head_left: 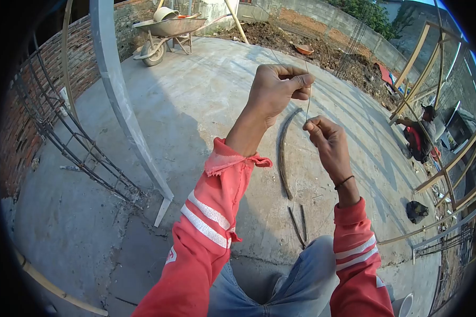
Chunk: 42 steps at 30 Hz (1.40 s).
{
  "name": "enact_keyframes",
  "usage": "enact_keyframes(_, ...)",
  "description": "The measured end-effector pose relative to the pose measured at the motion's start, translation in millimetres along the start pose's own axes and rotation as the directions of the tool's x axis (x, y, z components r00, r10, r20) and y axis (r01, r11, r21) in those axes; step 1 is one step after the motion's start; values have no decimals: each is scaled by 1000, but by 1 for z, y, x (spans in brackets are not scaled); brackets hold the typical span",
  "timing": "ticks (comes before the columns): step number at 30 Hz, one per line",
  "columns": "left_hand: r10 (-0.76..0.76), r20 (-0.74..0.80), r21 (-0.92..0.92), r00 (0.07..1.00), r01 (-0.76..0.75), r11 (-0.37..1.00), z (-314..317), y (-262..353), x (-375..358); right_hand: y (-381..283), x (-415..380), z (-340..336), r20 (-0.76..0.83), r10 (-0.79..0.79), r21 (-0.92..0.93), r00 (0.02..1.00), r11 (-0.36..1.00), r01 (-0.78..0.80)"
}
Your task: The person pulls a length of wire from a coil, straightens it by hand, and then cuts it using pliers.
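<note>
The fingers (300, 81) of the left hand (272, 92) are closed in a pinch on a thin wire (308, 107), held up in the centre of the frame. Just below and to the right, the right hand (333, 148) has thumb and forefinger closed at the wire's lower end. Between the hands the strand runs nearly straight, and a thin length rises above the left one.

Beneath them, a curved bundle (282, 153) lies on the concrete floor (195, 79), with two short rods (295, 224) (303, 222) near the right knee (318, 253), touching or almost touching at their lower ends. The held wire is apart from the bundle and is wound round nothing in view; how much work remains cannot be told.

Farther out, a metal post (119, 95) slants down the left side, beside a rebar cage (74, 138). A wheelbarrow (177, 27) stands at upper left, an orange pan (303, 49) at upper centre. Another person (423, 134) crouches at the right edge, above a black bag (417, 211).
</note>
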State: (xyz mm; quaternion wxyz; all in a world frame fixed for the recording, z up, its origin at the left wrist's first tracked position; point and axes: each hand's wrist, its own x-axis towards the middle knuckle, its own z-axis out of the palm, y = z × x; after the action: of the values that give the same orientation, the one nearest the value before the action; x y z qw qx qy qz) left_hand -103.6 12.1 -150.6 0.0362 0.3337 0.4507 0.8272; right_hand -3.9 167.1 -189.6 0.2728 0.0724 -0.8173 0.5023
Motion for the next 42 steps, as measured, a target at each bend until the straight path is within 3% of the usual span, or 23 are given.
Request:
enact_keyframes(3,-39,29,-11,999,40,999,-16,-1,1,-30,-10,-2,345,-44,144,938,990,-7)
enact_keyframes(4,-82,39,-109,996,86,990,-20,2,0,-27,-9,-6,344,-45,143,938,990,-6)
enact_keyframes(7,-101,63,-194,993,111,975,-20,13,-1,-12,-3,-4,155,-23,767,988,632,-106)
enact_keyframes(10,-73,49,-137,996,79,987,-15,14,-3,0,0,8,32,187,579,982,797,-170)
enact_keyframes(11,-63,39,-80,997,66,995,-15,13,-3,2,-2,17,-30,112,244,993,965,-102)
enact_keyframes(12,-62,38,-79,997,65,995,-18,10,-2,0,-4,21,-29,111,245,993,964,-100)
enact_keyframes(14,-116,-14,-8,993,116,993,-23,5,1,-1,-8,25,270,-56,10,961,998,56)
enact_keyframes(16,-136,-5,-96,991,135,986,-28,5,1,-16,-12,14,404,-4,136,915,989,-56)
enact_keyframes(18,-158,7,-180,987,157,971,-29,8,0,-13,-12,3,376,-86,760,923,599,-254)
enact_keyframes(20,-121,64,-249,991,133,959,-26,15,-2,-14,-11,5,282,-49,860,958,456,-230)
enact_keyframes(22,-104,30,-156,994,108,982,-23,17,-3,-1,-5,10,141,219,848,966,477,-232)
enact_keyframes(23,-84,2,-59,996,84,995,-21,18,-3,3,-5,12,140,298,689,944,656,-309)
enact_keyframes(24,-82,0,-60,997,82,995,-22,16,-3,7,-6,16,142,297,687,944,657,-310)
enact_keyframes(26,-110,-23,23,994,111,994,-27,13,-1,11,-10,31,91,23,-123,996,992,-11)
enact_keyframes(28,-133,-14,-23,991,133,991,-37,9,1,-8,-14,29,205,-28,-80,978,996,46)
enact_keyframes(30,-159,-7,-72,987,158,985,-41,9,1,-34,-18,15,428,58,395,902,886,-244)
enact_keyframes(32,-145,45,-271,988,152,951,-40,15,1,-32,-13,5,273,12,857,962,452,-249)
enact_keyframes(34,-110,19,-242,994,111,964,-38,20,1,-24,-2,2,160,114,921,980,339,-190)
enact_keyframes(35,-78,-1,-212,997,76,974,-37,23,0,-19,0,6,166,113,920,980,341,-195)
enact_keyframes(37,-60,-12,-113,998,58,992,-35,27,-3,-8,4,12,113,300,423,947,848,-319)
enact_keyframes(38,-46,-18,-11,999,46,999,-35,29,-4,-3,2,22,66,195,147,978,968,-203)
enact_keyframes(40,-76,-33,-11,997,76,997,-37,27,-2,-6,-3,36,248,-39,-124,968,990,72)
enact_keyframes(42,-112,-52,-10,992,111,994,-43,26,-1,-24,-11,27,429,-45,-5,902,999,52)
